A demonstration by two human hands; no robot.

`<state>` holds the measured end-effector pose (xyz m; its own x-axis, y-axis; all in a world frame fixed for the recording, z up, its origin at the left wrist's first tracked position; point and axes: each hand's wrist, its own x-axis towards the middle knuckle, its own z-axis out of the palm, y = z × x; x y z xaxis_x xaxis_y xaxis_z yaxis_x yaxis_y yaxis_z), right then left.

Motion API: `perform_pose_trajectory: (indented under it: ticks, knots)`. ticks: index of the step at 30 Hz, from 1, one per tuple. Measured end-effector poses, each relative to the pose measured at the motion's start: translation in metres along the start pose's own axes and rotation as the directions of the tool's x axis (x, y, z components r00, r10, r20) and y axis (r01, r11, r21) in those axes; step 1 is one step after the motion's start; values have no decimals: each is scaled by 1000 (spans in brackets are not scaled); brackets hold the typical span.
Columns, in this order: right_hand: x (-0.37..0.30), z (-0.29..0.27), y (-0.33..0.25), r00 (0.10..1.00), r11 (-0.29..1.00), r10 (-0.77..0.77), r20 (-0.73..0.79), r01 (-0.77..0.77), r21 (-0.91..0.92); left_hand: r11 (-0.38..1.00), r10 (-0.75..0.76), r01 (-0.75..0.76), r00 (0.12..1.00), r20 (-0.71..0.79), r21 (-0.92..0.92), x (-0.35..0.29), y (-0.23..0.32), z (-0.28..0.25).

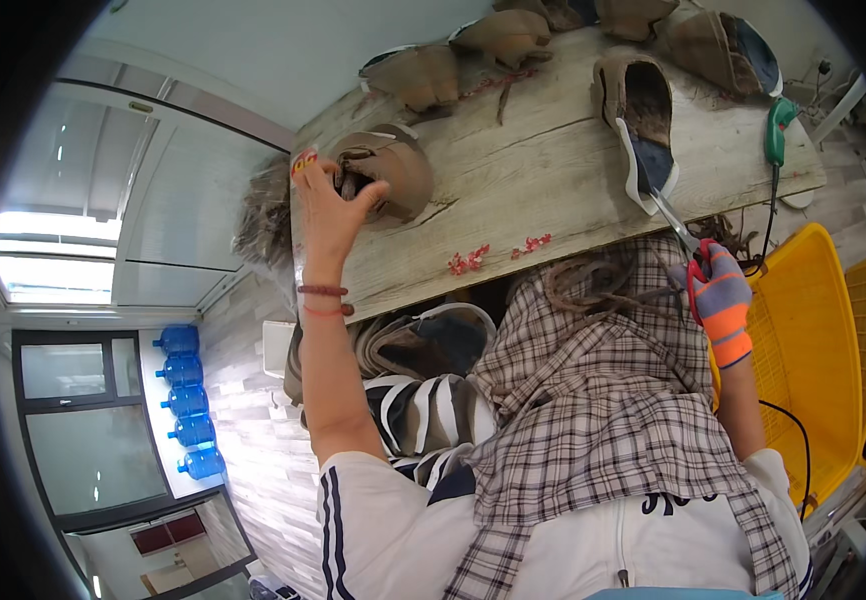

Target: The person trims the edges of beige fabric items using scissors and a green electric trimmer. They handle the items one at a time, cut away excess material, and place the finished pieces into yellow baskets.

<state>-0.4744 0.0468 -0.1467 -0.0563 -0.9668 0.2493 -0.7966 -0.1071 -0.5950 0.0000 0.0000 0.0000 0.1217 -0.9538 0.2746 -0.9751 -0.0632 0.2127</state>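
My bare left hand (338,208) is at the left end of the table, thumb and fingers spread apart. It is over or against a brown shoe upper (405,165) with dark strips in its opening; contact is hard to tell. Beside the fingertips shows a small red and yellow piece (303,162). My right hand (721,300), in a grey and orange glove, is closed round the red handles of scissors (679,222). Their blades point up toward the heel end of a brown shoe upper (643,110) with white edging and dark blue lining, lying on the table.
Several more brown shoe uppers (413,75) line the table's (533,150) far side. Red scraps (468,260) lie near its front edge. A green corded tool (777,130) is at the right corner. Yellow baskets (813,340) stand right; striped shoe uppers (423,410) are stacked below left.
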Motion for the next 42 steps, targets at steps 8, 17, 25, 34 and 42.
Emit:
perform_pose_trajectory:
  ticks: [8,17,25,34,42]
  knots:
    - [19,-3,-8,996,985,73,-47,-65,158,978,55,-29,992,118,-206,71,-48,35]
    - [52,7,-12,954,871,299,38,-289,397,963,180,-109,940,289,-245,134,-92,125]
    - [152,70,-76,965,855,209,-157,-102,509,881,135,-43,977,163,-472,128,-104,115]
    - [137,45,-53,998,829,-62,-17,61,556,248,-142,109,987,76,-963,28,-71,11]
    - [20,-18,-120,568,715,-694,442,473,514,-517,322,831,411,853,-205,-149,71,117]
